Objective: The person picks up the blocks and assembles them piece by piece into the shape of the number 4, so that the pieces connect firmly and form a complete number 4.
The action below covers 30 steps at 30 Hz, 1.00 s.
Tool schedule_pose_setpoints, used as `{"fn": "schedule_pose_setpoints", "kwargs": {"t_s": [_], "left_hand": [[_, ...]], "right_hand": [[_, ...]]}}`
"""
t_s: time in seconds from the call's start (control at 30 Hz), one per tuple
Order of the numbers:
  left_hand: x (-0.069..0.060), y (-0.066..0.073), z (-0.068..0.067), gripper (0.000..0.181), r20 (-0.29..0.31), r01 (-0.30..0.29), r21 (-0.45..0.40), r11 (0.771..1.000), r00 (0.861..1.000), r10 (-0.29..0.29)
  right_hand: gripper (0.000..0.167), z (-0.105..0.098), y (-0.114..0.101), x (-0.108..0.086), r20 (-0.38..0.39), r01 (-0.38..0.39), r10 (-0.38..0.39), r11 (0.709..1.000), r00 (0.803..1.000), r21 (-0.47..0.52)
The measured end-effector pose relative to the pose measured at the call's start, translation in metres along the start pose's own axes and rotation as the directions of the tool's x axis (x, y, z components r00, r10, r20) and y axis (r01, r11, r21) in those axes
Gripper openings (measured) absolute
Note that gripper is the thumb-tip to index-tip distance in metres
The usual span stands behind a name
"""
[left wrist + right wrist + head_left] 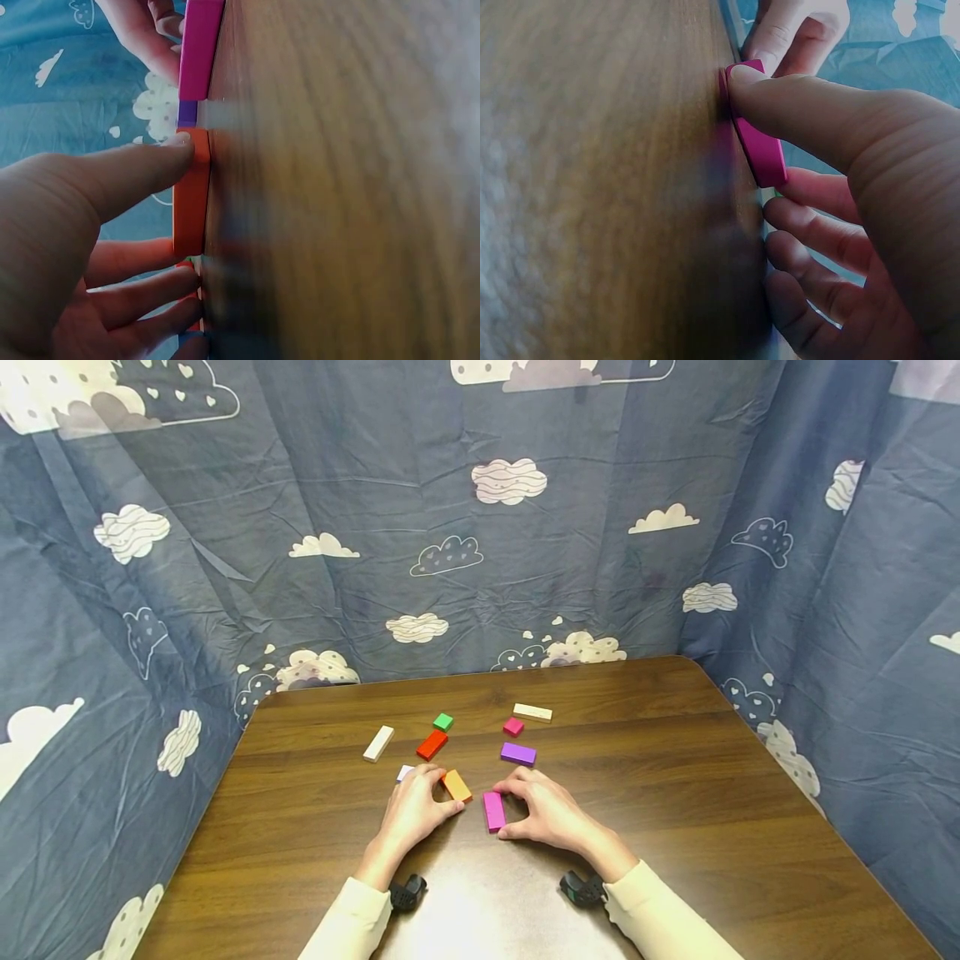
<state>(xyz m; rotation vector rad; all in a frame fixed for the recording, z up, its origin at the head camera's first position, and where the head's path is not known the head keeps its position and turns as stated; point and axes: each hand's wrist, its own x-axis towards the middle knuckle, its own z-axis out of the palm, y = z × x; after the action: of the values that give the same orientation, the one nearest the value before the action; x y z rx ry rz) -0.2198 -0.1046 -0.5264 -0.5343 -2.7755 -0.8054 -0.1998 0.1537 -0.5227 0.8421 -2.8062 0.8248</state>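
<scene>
On the wooden table (675, 760), the left hand (411, 810) holds an orange block (457, 786) between thumb and index finger, at its two ends. In the left wrist view the orange block (192, 199) lies along the tabletop with the thumb on its near end. Just right of it, the right hand (553, 814) pinches a magenta block (494, 812) by its ends, thumb at the near one. The right wrist view shows this magenta block (759, 146) low on the wood. A gap separates the two blocks.
Farther back lie a purple block (518, 754), a small pink block (513, 727), a cream block (532, 712), a green block (443, 722), a red block (432, 745) and a white block (378, 743). A pale block (404, 772) is partly behind the left hand. A cloud-patterned curtain (450, 518) hangs behind.
</scene>
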Motion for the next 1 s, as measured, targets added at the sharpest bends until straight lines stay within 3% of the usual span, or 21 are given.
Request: {"fn": "schedule_pose_setpoints", "kwargs": {"t_s": [0.33, 0.7, 1.0], "left_hand": [[0.004, -0.001, -0.001, 0.053, 0.01, -0.012, 0.043, 0.999, 1.0, 0.012], [0.008, 0.0, -0.001, 0.047, 0.006, 0.043, 0.073, 0.996, 0.999, -0.044], [0.014, 0.004, -0.002, 0.045, 0.004, 0.048, 0.063, 0.997, 0.999, -0.049]], "right_hand": [[0.063, 0.001, 0.001, 0.0, -0.008, 0.01, -0.01, 1.0, 1.0, -0.009], [0.064, 0.002, 0.001, 0.0, -0.001, 0.001, -0.001, 1.0, 1.0, 0.0], [0.063, 0.002, 0.001, -0.001, 0.005, -0.002, 0.002, 1.0, 1.0, 0.008]]}}
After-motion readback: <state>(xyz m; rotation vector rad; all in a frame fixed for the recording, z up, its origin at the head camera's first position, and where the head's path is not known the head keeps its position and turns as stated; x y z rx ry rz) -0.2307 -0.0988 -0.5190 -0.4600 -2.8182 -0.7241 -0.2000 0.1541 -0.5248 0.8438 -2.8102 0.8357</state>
